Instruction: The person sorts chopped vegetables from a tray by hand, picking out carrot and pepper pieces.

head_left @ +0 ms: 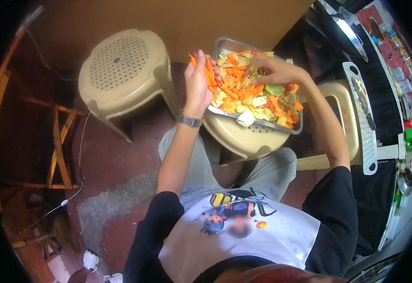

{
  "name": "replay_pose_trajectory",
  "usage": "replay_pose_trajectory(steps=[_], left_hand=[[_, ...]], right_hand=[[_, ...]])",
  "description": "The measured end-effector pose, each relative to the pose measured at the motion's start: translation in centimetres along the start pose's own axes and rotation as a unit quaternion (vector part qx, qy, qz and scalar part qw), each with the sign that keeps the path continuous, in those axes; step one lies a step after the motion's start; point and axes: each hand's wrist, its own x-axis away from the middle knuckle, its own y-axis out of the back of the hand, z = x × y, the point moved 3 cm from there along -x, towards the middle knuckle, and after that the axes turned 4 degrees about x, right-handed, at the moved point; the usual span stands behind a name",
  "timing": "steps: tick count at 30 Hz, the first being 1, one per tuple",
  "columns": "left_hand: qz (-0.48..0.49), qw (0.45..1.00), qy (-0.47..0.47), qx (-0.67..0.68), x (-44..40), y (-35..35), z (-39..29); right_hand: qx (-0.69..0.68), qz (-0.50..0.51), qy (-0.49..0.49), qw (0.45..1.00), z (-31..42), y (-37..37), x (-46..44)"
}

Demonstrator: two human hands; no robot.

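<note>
A metal tray (294, 130) holds a heap of sliced carrots (234, 75) and pale green cabbage-like pieces (275, 89). It rests on a beige plastic stool (234, 140) in front of my knees. At the tray's left end, my left hand (198, 82) is raised and curled around a bunch of carrot slices (210, 75). My right hand (276, 71) reaches into the heap from the right, its fingers and thumb bent around some vegetable slices. The heap partly hides those fingertips.
Another beige stool (121, 66) stands to the left. On the right, a white perforated cutting board (364, 122) with a dark-handled knife (370, 118) lies on a beige stool (331, 89). A wok (350, 35) is at the upper right, and a white cord (64, 203) crosses the left floor.
</note>
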Motion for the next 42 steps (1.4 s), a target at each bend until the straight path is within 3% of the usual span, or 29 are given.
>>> replay_pose_trajectory(steps=[3,4,7,13,17,23,24,27,28,32,35,38,41,42], left_hand=[[-0.001,1.0,0.002,0.001,0.1,-0.1,0.0],[-0.001,1.0,0.002,0.001,0.1,-0.2,0.0],[-0.004,1.0,-0.001,-0.008,0.0,-0.3,0.0],[-0.002,1.0,-0.003,-0.014,-0.2,-0.1,0.1],[0.002,1.0,0.0,0.002,-0.2,-0.1,0.2],[-0.004,1.0,-0.011,0.018,0.0,0.1,0.1],[-0.007,1.0,-0.012,0.022,0.0,0.1,0.1],[-0.006,1.0,-0.011,0.028,-0.2,0.3,0.2],[-0.006,0.999,-0.011,0.03,-0.2,0.3,0.3],[-0.017,1.0,-0.009,0.021,0.0,0.2,-0.1],[-0.021,1.0,-0.009,0.022,0.2,0.2,-0.2],[-0.02,0.999,-0.01,0.027,0.4,0.3,-0.3],[-0.02,0.999,-0.015,0.029,0.5,0.4,-0.4],[-0.022,0.999,-0.018,0.029,0.5,0.5,-0.5]], right_hand=[[-0.187,0.048,-0.078,0.978,-2.6,0.8,-0.2],[-0.173,-0.01,-0.047,0.984,-3.5,1.3,-0.7],[0.022,-0.171,-0.08,0.982,-4.6,2.9,-2.9],[0.179,-0.072,-0.169,0.967,-4.4,0.4,-7.3],[0.225,-0.067,-0.214,0.948,-2.4,1.2,-7.1],[0.001,-0.182,-0.098,0.978,-5.9,2.8,-7.3],[-0.015,-0.154,-0.086,0.984,-5.9,2.8,-7.4],[0.04,-0.094,-0.159,0.982,-3.8,1.5,-8.6],[0.114,-0.091,-0.132,0.98,-3.2,0.7,-8.9],[0.153,-0.042,-0.116,0.98,-0.9,-1.0,-8.7],[0.112,-0.007,-0.162,0.98,-0.6,-1.0,-6.7],[0.055,-0.071,-0.117,0.989,-0.4,-0.5,-4.3],[-0.036,-0.033,-0.151,0.987,-0.1,0.3,-2.4],[-0.059,-0.063,-0.128,0.988,-0.4,0.3,-2.2]])
